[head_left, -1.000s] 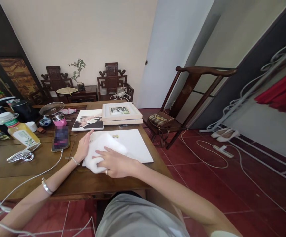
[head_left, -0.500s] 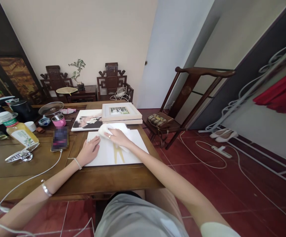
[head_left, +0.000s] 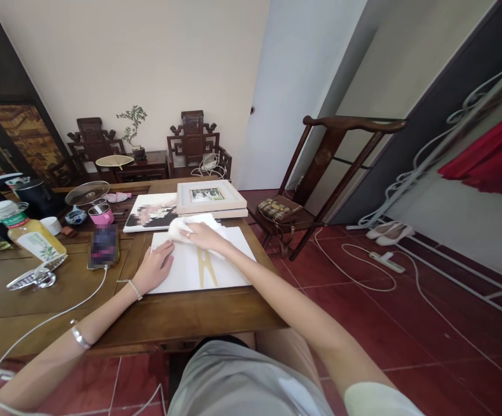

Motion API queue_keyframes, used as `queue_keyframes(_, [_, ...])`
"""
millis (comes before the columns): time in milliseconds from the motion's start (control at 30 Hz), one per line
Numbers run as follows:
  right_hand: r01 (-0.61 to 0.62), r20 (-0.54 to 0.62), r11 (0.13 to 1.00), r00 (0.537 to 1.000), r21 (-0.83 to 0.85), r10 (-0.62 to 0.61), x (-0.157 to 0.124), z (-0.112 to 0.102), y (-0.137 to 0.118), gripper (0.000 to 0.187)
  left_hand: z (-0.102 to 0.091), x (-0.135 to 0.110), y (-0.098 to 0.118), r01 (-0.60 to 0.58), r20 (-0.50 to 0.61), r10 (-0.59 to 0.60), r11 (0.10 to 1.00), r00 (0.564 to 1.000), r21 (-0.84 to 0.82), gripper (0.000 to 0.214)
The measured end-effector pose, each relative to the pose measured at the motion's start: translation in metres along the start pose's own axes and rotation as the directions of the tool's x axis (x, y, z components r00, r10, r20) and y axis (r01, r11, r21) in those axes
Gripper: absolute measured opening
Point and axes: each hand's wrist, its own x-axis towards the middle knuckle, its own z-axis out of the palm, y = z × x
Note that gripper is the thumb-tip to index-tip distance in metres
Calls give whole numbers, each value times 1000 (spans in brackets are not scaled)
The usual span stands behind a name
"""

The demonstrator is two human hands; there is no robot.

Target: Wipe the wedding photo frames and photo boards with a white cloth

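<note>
A white flat board (head_left: 190, 271) with a tan V-shaped mark lies on the wooden table (head_left: 181, 315) in front of me. My left hand (head_left: 155, 267) rests flat on the board's left edge, fingers stretched out. My right hand (head_left: 201, 236) presses a white cloth (head_left: 185, 224) onto the board's far edge, fingers curled over the cloth. Just beyond lie a photo print (head_left: 151, 212) and a stack of white picture frames (head_left: 210, 198).
A phone (head_left: 103, 245) on a white cable, a juice bottle (head_left: 29, 234), a pink cup (head_left: 100, 214) and a small fan (head_left: 87, 192) stand on the table's left. A dark wooden chair (head_left: 320, 167) with a bag stands to the right. Cables and shoes lie on the red floor.
My right hand has carried the cloth from the board's near left part to its far edge, uncovering the tan mark. My left hand stays on the left edge.
</note>
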Motion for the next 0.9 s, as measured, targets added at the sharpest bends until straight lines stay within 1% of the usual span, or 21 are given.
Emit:
queue_keyframes(33, [-15,-18,1000,1000,4,15,-10,-5,11,45,1,0,-1,6,7,-6,1000,1000,-1,43])
queue_keyframes(167, [-121,-111,992,986,21,122,-48,-23,55,45,2,0,-3,16,18,-16,1000,1000,-4,44])
queue_keyframes(233, [-158,-151,987,975,22,160,-65,-28,69,44,1,0,-2,19,17,-19,1000,1000,-8,44])
queue_keyframes(300, [-167,-166,986,972,6,166,-79,-32,76,40,1,0,-1,26,16,-25,999,1000,-21,45])
queue_keyframes(400, [-140,-118,989,984,-56,132,-100,-34,70,34,0,1,0,43,13,-42,997,999,-60,47])
queue_keyframes(500, [-80,2,990,997,-112,81,-127,-36,54,33,0,1,-1,45,17,-44,996,999,-78,47])
queue_keyframes(633, [-18,154,997,988,-80,30,-162,-39,35,40,1,1,-3,35,21,-33,998,999,-60,47])
queue_keyframes(700, [-10,181,999,983,-51,19,-169,-39,33,43,2,1,-3,36,23,-35,998,999,-52,46])
queue_keyframes(767, [-5,166,999,986,-47,13,-164,-37,36,45,2,1,-3,36,23,-35,998,999,-53,45])
queue_keyframes(833, [6,122,998,993,-67,2,-149,-32,43,43,2,1,-3,35,19,-34,998,999,-61,45])
queue_keyframes(900, [45,68,994,997,-103,-38,-127,-25,51,36,1,1,-3,30,17,-29,997,999,-67,45])
